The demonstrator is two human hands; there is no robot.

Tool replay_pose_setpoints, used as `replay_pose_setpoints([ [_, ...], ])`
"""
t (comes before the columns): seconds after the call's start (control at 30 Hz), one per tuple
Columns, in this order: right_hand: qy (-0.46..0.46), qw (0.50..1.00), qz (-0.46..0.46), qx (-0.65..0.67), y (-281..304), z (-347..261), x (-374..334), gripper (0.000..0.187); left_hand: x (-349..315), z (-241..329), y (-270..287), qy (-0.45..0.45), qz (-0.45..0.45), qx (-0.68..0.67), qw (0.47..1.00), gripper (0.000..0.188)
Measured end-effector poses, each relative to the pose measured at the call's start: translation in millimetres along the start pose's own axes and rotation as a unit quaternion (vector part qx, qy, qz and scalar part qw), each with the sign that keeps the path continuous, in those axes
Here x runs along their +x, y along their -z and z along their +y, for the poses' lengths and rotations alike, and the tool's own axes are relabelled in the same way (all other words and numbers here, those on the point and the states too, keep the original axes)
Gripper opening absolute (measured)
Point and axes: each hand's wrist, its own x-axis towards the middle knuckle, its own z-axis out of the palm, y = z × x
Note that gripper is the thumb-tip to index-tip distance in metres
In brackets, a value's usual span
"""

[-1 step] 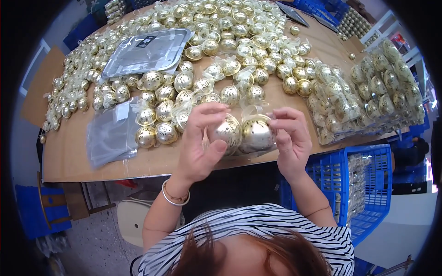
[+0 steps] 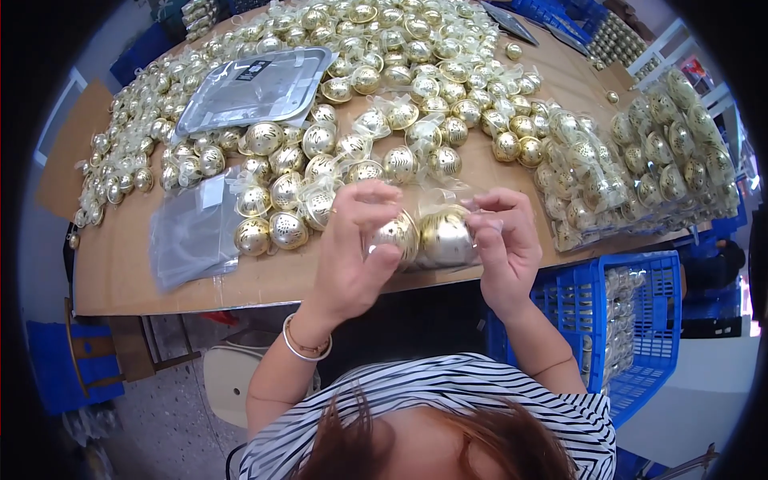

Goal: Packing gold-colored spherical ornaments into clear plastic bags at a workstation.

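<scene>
At the table's near edge, two large gold baubles with dark cut-out patterns, a left one point(image 2: 392, 238) and a right one point(image 2: 448, 240), sit side by side in what looks like a clear plastic bag point(image 2: 438, 200). My left hand point(image 2: 344, 252) curls round the bag's left side, thumb beside the left bauble. On the other side, my right hand point(image 2: 510, 252) pinches the bag's edge by the right bauble. Pale ribbon shows above the baubles. Several gold baubles with sheer ribbons, such as a patterned one point(image 2: 288, 229), lie just beyond my left hand.
Flat clear bags point(image 2: 192, 240) lie left on the brown table point(image 2: 264, 290). A clear plastic tray point(image 2: 254, 92) rests among many baubles farther back. Bagged baubles point(image 2: 592, 180) are stacked at the right. Below them stands a blue crate point(image 2: 640, 268) holding packed baubles.
The two baubles have dropped slightly between my hands. My left fingers have shifted a little, and both hands stay at the bag's sides.
</scene>
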Motion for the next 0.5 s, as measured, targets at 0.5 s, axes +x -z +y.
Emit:
replay_pose_setpoints([
  [0.5, -0.056, 0.988, -0.107, -0.093, -3, -50, 30, 0.020, 5, 11, -16, -0.023, 0.094, -0.001, 0.995, 0.027],
])
